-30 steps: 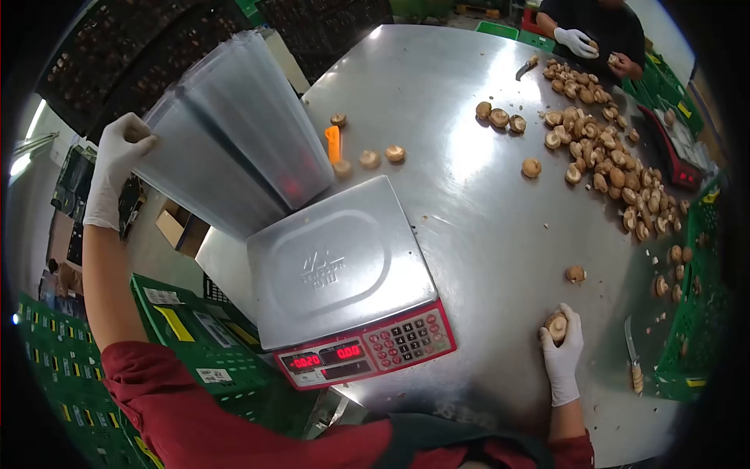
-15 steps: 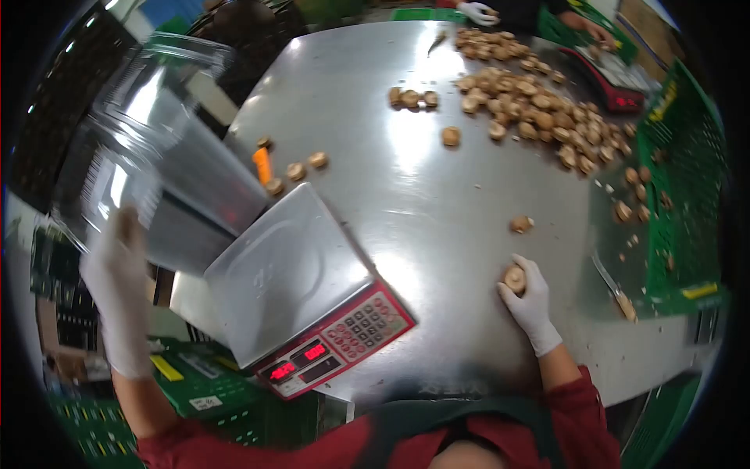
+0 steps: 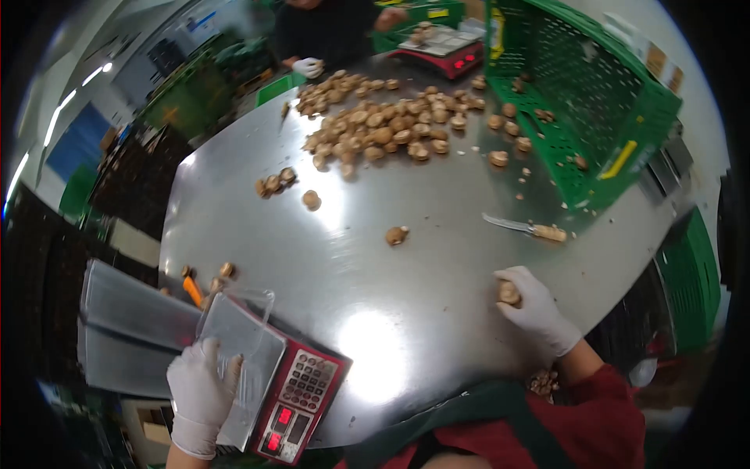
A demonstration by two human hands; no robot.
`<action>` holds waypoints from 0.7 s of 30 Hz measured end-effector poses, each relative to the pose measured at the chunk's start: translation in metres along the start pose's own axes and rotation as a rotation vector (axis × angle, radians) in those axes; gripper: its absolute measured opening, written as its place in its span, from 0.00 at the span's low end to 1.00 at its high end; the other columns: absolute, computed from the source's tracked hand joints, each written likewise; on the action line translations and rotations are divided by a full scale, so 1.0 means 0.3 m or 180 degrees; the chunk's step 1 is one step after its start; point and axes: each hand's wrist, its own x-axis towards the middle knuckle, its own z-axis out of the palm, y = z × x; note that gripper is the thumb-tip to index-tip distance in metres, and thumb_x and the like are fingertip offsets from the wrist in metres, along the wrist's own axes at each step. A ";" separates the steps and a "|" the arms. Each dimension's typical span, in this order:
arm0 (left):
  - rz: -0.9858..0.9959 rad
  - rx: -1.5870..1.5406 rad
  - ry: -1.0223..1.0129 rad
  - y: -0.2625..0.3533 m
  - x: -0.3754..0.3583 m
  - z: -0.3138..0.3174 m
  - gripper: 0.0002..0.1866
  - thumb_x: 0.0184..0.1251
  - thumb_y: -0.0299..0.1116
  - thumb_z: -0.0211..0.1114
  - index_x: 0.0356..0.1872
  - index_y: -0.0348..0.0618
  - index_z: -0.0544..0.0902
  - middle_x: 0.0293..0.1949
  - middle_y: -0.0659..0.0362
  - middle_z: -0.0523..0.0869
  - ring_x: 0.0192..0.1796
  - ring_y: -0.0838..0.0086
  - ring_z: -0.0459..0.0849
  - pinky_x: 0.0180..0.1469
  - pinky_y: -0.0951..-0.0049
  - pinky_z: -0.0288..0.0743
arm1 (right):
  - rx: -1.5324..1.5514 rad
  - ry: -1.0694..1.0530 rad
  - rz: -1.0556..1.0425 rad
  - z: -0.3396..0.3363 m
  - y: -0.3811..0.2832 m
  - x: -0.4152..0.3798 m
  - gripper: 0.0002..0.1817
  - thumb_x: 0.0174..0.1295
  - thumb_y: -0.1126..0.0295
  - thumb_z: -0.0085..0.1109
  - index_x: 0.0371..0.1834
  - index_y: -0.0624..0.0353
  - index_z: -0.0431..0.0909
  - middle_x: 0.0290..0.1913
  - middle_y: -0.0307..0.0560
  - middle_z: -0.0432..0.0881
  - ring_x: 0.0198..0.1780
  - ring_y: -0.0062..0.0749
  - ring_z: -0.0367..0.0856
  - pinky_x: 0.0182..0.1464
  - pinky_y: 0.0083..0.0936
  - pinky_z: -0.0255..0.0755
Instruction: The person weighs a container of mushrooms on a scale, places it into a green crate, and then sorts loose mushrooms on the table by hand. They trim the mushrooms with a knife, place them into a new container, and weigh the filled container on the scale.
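Observation:
In the head view my gloved left hand [image 3: 205,391] pinches the edge of a clear plastic tray [image 3: 241,344] over the metal plate of a red scale [image 3: 301,402]. My gloved right hand [image 3: 535,311] is closed around a brown mushroom [image 3: 508,293] above the table's right part. A single mushroom [image 3: 396,235] lies on the steel table [image 3: 437,262] between my hands, farther back. Stacks of clear trays [image 3: 133,344] stand left of the scale. Some mushrooms and an orange-handled tool [image 3: 192,290] lie behind it.
A large mushroom pile [image 3: 383,129] covers the table's back. At the right are a knife [image 3: 527,227] and a green crate [image 3: 582,102]. Across the table a person [image 3: 324,35] stands with one gloved hand near the pile, beside a second red scale [image 3: 444,53].
My left hand has come from the tray stacks to the scale with a clear tray. My right hand still holds its mushroom. The head view has turned to the right.

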 end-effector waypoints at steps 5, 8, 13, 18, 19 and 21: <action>0.1097 -0.0564 0.0246 0.256 0.248 -0.094 0.14 0.56 0.34 0.72 0.40 0.41 0.80 0.32 0.54 0.84 0.37 0.57 0.84 0.40 0.58 0.75 | -0.0733 0.0083 0.1001 -0.265 0.075 -0.379 0.27 0.49 0.73 0.68 0.56 0.54 0.77 0.52 0.51 0.78 0.52 0.49 0.80 0.54 0.35 0.76; 0.1693 -0.0628 0.0186 0.426 0.393 -0.037 0.13 0.60 0.40 0.70 0.35 0.42 0.80 0.31 0.52 0.84 0.38 0.57 0.85 0.41 0.58 0.77 | -0.0998 -0.0197 0.1338 -0.347 0.080 -0.555 0.25 0.49 0.71 0.69 0.54 0.53 0.78 0.53 0.51 0.79 0.54 0.49 0.79 0.56 0.37 0.74; 0.1461 -0.1106 -0.0745 0.715 0.662 0.129 0.17 0.66 0.43 0.65 0.43 0.39 0.81 0.43 0.46 0.85 0.47 0.52 0.85 0.52 0.54 0.79 | -0.1061 0.0352 0.0932 -0.379 0.085 -0.454 0.23 0.52 0.67 0.70 0.53 0.55 0.79 0.57 0.50 0.78 0.60 0.51 0.75 0.63 0.40 0.70; 0.0558 -0.2286 0.0091 0.848 0.797 0.602 0.26 0.65 0.43 0.65 0.61 0.42 0.75 0.62 0.44 0.74 0.65 0.47 0.72 0.65 0.52 0.70 | 0.0239 0.0495 0.0272 -0.266 0.329 0.092 0.23 0.57 0.69 0.67 0.56 0.59 0.77 0.58 0.53 0.77 0.61 0.46 0.76 0.63 0.36 0.70; 0.0502 -0.2233 0.0305 0.849 0.786 0.687 0.26 0.65 0.42 0.65 0.61 0.41 0.75 0.61 0.44 0.74 0.66 0.47 0.71 0.66 0.52 0.68 | 0.0315 0.0438 0.0404 -0.227 0.393 0.222 0.23 0.58 0.67 0.66 0.57 0.59 0.77 0.58 0.53 0.77 0.61 0.44 0.77 0.63 0.35 0.70; 0.0456 -0.2262 0.0620 0.844 0.778 0.785 0.25 0.66 0.39 0.63 0.61 0.39 0.74 0.63 0.43 0.74 0.68 0.46 0.69 0.70 0.52 0.62 | 0.0475 0.0506 0.0589 -0.146 0.505 0.493 0.23 0.60 0.64 0.65 0.58 0.60 0.77 0.58 0.54 0.77 0.60 0.42 0.78 0.62 0.34 0.71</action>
